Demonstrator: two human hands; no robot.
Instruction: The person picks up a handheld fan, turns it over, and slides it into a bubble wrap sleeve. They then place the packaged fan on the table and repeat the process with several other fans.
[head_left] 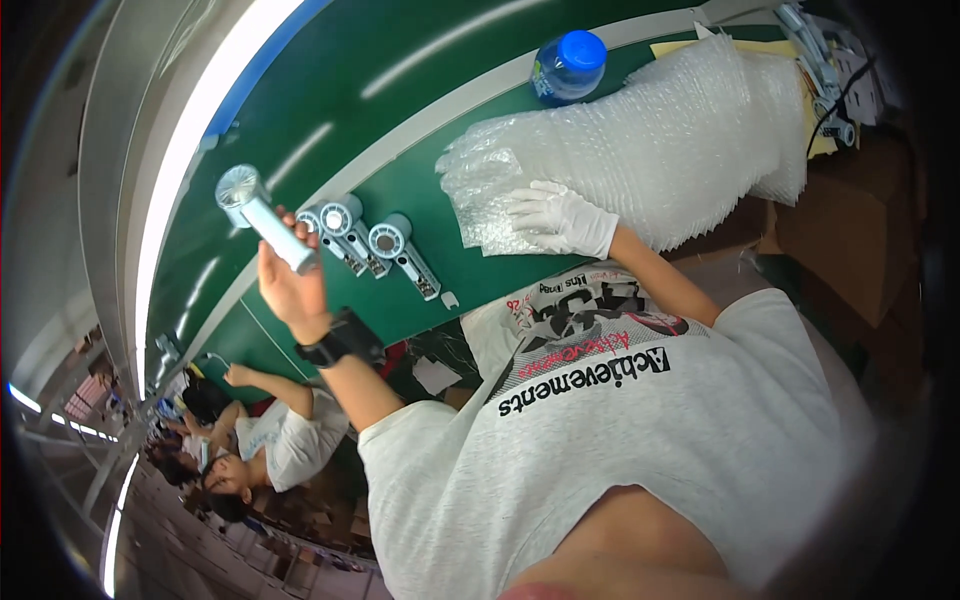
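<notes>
My bare left hand [288,282], with a black band on its wrist, is wrapped round the handle of a light blue handheld fan [262,214]. The fan is raised at the left, its round head pointing up and away. My right hand [565,220], in a white glove, lies flat with its fingers spread on the near left part of a thick stack of bubble-wrap bags [670,130]. Between the hands, several similar fans rest on the green table, among them one fan [390,240] with its handle opened and inner parts showing.
A clear bottle with a blue cap [570,68] stands behind the bubble wrap. More fan parts [820,70] lie at the far right, above a cardboard box [850,240]. A small white piece [449,299] lies near the table's front edge. Other people [280,440] sit along the left.
</notes>
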